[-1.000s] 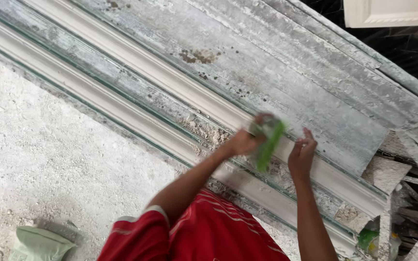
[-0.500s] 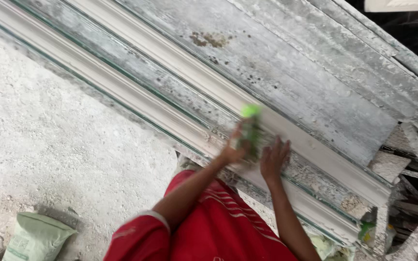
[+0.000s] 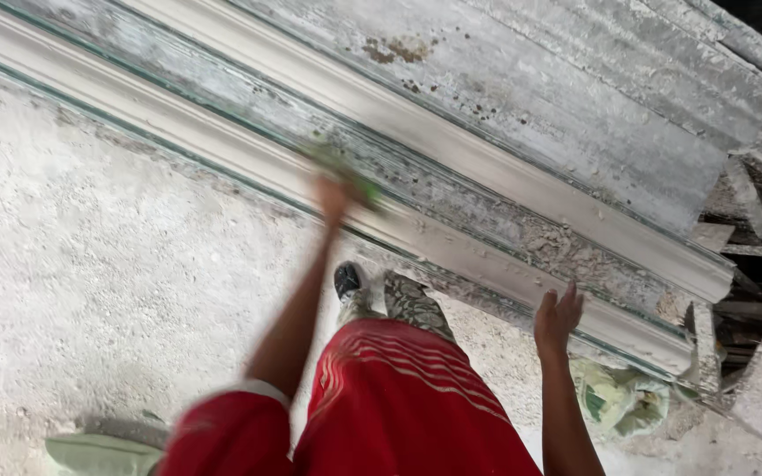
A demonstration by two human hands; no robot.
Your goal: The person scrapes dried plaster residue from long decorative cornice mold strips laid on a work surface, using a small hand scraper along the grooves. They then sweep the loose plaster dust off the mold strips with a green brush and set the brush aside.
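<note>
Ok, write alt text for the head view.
A person's left hand holds a blurred green tool against a long white plaster moulding, while the right hand rests open on its lower edge. Red clothing fills the foreground.

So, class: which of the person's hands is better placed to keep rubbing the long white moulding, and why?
The left hand. Its grip is on the green pad, pressed against the moulding. The right hand is empty, fingers spread, resting at the moulding's lower edge.
</note>
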